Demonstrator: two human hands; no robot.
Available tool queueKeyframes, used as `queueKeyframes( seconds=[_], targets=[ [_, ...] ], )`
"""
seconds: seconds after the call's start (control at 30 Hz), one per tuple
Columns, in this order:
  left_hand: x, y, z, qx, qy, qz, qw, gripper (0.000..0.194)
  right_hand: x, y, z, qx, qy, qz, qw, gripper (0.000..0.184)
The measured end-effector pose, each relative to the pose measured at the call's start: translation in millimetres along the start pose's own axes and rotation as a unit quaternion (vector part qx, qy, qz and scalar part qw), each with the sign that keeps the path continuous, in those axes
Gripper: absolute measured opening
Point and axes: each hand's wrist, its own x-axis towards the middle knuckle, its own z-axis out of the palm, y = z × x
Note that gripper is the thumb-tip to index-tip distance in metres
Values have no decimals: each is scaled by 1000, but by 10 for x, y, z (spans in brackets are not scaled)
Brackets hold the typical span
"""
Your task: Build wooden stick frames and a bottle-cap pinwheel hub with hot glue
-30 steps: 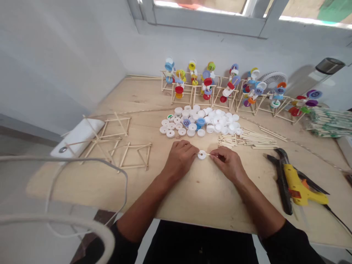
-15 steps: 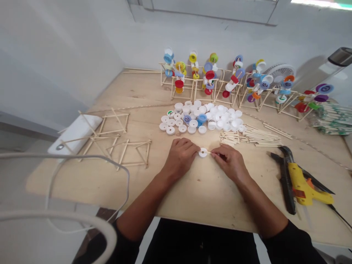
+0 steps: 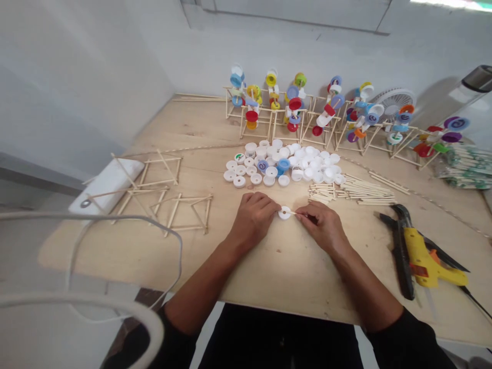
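Note:
My left hand [image 3: 254, 218] has its fingers closed at the left edge of a white bottle cap [image 3: 285, 216] with a hole in its middle, which lies on the table. Pinched in my right hand [image 3: 321, 223] is a short wooden stick [image 3: 293, 212], its left end on or against the cap's right side. Whether the stick is stuck to the cap, I cannot tell. Just beyond both hands spreads a group of mostly white bottle caps [image 3: 269, 180], several with holes. Short wooden sticks [image 3: 365, 188] are piled to the right of them.
Wooden stick frames [image 3: 187, 226] lie at left beside a white power bank [image 3: 111, 187] and a cable [image 3: 126, 219]. A yellow glue gun [image 3: 423, 256] and black pliers-like tool [image 3: 403, 261] rest at right. Stick structures with coloured caps [image 3: 294, 104] line the wall, near a small fan [image 3: 394, 102].

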Motion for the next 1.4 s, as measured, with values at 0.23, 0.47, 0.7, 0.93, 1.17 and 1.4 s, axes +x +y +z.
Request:
queueKeyframes(
  seconds=[0.23, 0.47, 0.7, 0.93, 1.17, 1.4],
  targets=[
    [-1, 1, -3, 3, 0, 5, 1000, 17, -3, 21, -4, 9, -12, -2, 1000, 16],
    [-1, 0, -3, 3, 1, 8, 1000, 19, 0, 28, 0, 9, -10, -7, 1000, 15],
    [0, -4, -7, 6, -7, 9, 1000, 20, -3, 29, -2, -2, -17, -5, 1000, 16],
    [-11, -9, 6, 8, -7, 10, 1000, 21, 1, 20, -7, -14, -18, -8, 1000, 16],
    [-15, -4, 9, 13, -5, 13, 1000, 19, -6, 11, -5, -27, -18, -7, 999, 16],
    [-25, 29, -6, 15, -6, 12, 1000, 19, -19, 22, -3, -13, -5, -11, 1000, 15]
  ],
)
